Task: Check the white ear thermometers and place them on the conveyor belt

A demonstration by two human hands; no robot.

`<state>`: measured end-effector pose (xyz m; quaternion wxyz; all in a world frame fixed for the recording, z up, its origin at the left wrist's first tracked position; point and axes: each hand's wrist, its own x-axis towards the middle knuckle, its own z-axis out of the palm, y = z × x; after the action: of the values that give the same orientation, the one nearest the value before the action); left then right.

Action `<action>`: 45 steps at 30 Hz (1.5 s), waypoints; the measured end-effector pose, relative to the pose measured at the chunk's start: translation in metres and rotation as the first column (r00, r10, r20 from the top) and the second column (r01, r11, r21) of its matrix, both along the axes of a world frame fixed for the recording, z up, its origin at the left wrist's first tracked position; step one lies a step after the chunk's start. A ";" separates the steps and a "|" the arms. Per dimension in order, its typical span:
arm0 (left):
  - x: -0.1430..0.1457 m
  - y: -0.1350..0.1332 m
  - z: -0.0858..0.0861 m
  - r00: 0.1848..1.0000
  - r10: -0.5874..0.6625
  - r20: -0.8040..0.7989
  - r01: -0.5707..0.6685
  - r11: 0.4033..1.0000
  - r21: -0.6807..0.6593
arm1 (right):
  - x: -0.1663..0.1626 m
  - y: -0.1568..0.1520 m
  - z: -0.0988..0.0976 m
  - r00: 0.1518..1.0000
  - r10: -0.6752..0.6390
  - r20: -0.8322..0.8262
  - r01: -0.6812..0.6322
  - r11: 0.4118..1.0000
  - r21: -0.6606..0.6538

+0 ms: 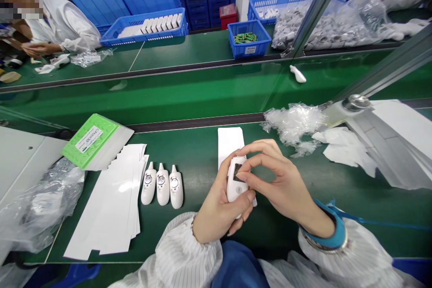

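Note:
A white ear thermometer (pixel 233 189) with a dark display and a round button is upright in my left hand (pixel 219 204), whose fingers wrap around its body. My right hand (pixel 273 173) has thumb and index finger pinched together at the display's edge; whatever is between the fingertips is too small to make out. Beneath the hands, a white sheet (pixel 226 139) lies partly covered. To the left, three similar white thermometers (pixel 162 186) lie in a row, each with a round silvery part showing.
Overlapping white sheets (pixel 108 207) and a green-and-white pack (pixel 89 140) lie left. Crumpled clear plastic (pixel 293 123) and a metal-topped bottle (pixel 353 108) stand right. Beyond the green belt (pixel 189 92), which carries a white piece (pixel 297 74), are blue bins (pixel 249 49); a co-worker's hands (pixel 42 49) are far left.

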<state>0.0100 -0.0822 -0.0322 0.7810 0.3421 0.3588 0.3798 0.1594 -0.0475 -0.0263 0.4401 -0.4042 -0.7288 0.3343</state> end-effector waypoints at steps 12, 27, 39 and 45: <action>-0.002 -0.004 -0.003 0.994 0.082 0.073 -0.084 0.996 0.031 | -0.003 0.000 -0.009 0.990 -0.119 -0.082 0.118 0.993 -0.007; 0.004 -0.007 -0.001 0.971 0.232 -0.050 -0.223 0.964 0.145 | -0.008 -0.008 -0.012 0.953 -0.243 -0.183 0.228 0.969 -0.101; 0.005 -0.011 -0.008 0.902 0.349 -0.254 -0.278 0.920 0.278 | -0.016 -0.008 -0.009 0.915 -0.302 -0.266 0.263 0.949 -0.174; 0.006 -0.010 -0.008 0.921 0.341 -0.187 -0.289 0.922 0.257 | -0.016 -0.007 -0.009 0.936 -0.249 -0.248 0.201 0.958 -0.205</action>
<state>0.0158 -0.0919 -0.0398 0.6192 0.4068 0.4516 0.4972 0.1435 -0.0548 -0.0349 0.5338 -0.4728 -0.5780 0.3968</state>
